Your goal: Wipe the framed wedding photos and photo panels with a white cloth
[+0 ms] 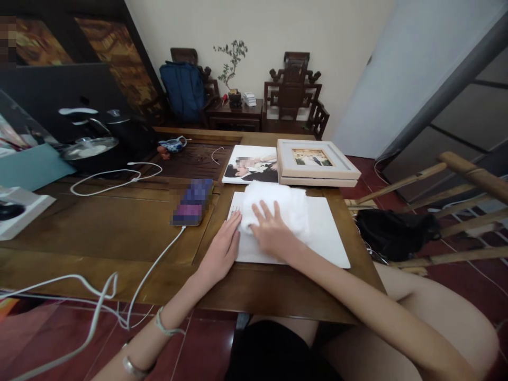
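Observation:
A white flat board (325, 233) lies on the wooden table (99, 222) in front of me. A white cloth (286, 203) is bunched on top of it. My right hand (270, 233) lies flat with spread fingers, pressing on the cloth's near edge. My left hand (222, 248) rests with fingers stretched out on the board's left edge, holding nothing.
A photo print (250, 165) and stacked framed pictures (315, 161) lie behind the board. A phone (192, 202) with a white cable (151, 270) sits to the left. Pots (89, 148), a white box (19, 209), carved chairs (293, 90) and a black bag (392, 230) surround the table.

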`<action>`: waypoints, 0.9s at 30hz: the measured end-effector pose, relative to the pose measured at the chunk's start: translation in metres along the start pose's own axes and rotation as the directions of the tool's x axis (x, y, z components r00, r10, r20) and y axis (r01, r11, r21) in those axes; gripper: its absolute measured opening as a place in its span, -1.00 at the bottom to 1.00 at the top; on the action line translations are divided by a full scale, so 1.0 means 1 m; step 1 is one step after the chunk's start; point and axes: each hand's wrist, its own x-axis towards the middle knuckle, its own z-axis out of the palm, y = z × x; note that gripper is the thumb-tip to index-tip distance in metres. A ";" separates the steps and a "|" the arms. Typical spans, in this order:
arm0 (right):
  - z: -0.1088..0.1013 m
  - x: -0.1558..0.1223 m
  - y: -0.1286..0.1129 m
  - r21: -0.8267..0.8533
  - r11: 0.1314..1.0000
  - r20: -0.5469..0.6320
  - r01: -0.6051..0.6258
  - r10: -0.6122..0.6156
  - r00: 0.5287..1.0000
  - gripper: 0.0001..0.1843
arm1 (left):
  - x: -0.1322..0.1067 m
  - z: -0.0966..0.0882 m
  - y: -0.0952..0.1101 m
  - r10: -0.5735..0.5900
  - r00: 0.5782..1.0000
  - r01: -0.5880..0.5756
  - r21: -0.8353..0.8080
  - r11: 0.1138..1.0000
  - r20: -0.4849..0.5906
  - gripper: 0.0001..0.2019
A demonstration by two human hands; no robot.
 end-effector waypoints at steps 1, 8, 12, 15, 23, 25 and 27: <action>-0.002 -0.011 -0.009 0.009 0.999 0.000 0.039 -0.039 0.999 -0.63 | 0.000 -0.001 0.000 -0.018 1.000 0.017 -0.023 1.000 -0.005 -0.57; -0.026 -0.081 -0.043 0.184 0.976 0.115 0.114 -0.136 0.984 -0.68 | -0.001 0.002 -0.004 0.050 0.999 -0.051 0.052 0.997 0.021 -0.57; -0.023 -0.060 -0.012 0.206 0.979 0.115 0.006 -0.030 0.993 -0.60 | -0.002 0.005 -0.005 0.087 0.996 -0.088 0.099 0.991 0.016 -0.56; -0.014 -0.023 0.013 0.102 0.990 0.056 -0.099 0.094 0.994 -0.57 | -0.002 0.003 -0.001 0.065 0.998 -0.065 0.055 0.996 0.008 -0.57; -0.009 0.019 -0.010 0.079 0.996 0.013 0.042 -0.044 0.999 -0.59 | -0.003 -0.012 0.005 -0.189 0.965 0.135 -0.275 0.952 -0.180 -0.54; -0.012 0.001 -0.026 0.105 0.979 -0.008 0.173 -0.173 0.985 -0.62 | -0.004 -0.013 0.005 -0.182 0.960 0.113 -0.302 0.946 -0.212 -0.54; -0.017 -0.023 -0.038 0.140 0.951 -0.007 0.274 -0.276 0.961 -0.65 | -0.004 -0.013 0.006 -0.143 0.966 0.080 -0.277 0.958 -0.216 -0.54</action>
